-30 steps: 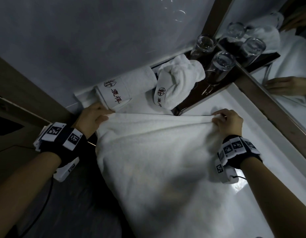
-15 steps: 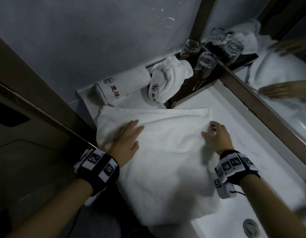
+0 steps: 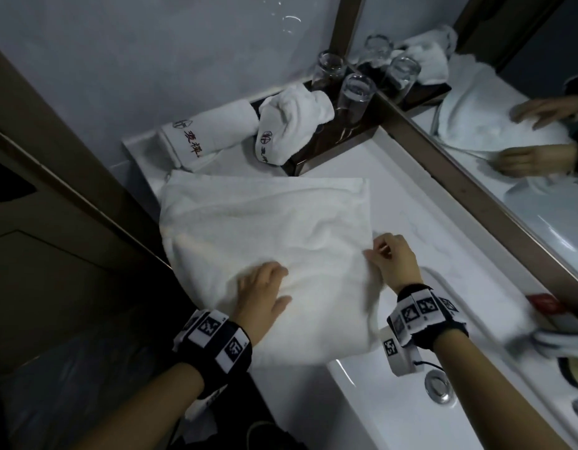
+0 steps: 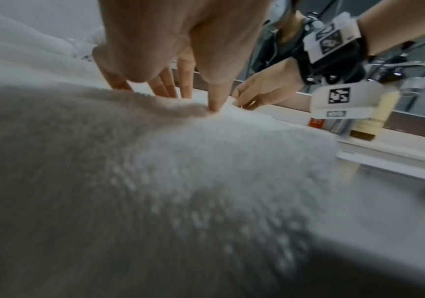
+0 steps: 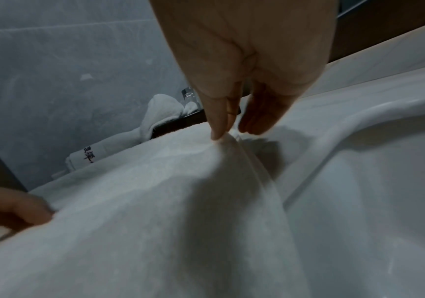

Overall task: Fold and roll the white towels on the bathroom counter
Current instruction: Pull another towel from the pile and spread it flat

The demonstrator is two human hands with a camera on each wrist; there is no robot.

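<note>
A large white towel (image 3: 264,235) lies spread on the white counter (image 3: 420,203), its near part hanging over the sink's rim. My left hand (image 3: 264,295) presses flat on its near middle with straight fingers (image 4: 184,80). My right hand (image 3: 390,258) is at the towel's right edge and pinches a raised peak of cloth between thumb and fingers (image 5: 219,129). Behind the spread towel lie a rolled towel with red lettering (image 3: 209,138) and a loosely bundled towel (image 3: 290,125).
Two glasses (image 3: 357,92) stand on a dark tray (image 3: 342,138) in the back corner, against the mirror (image 3: 524,131). The sink basin (image 3: 394,404) with its drain (image 3: 438,386) is near right. Small bottles (image 4: 369,123) and a red item (image 3: 545,303) sit by the mirror.
Both hands have slid toward me along the towel. The left went from its far half to the near middle. The right now pinches the edge, where it lay on the cloth before.
</note>
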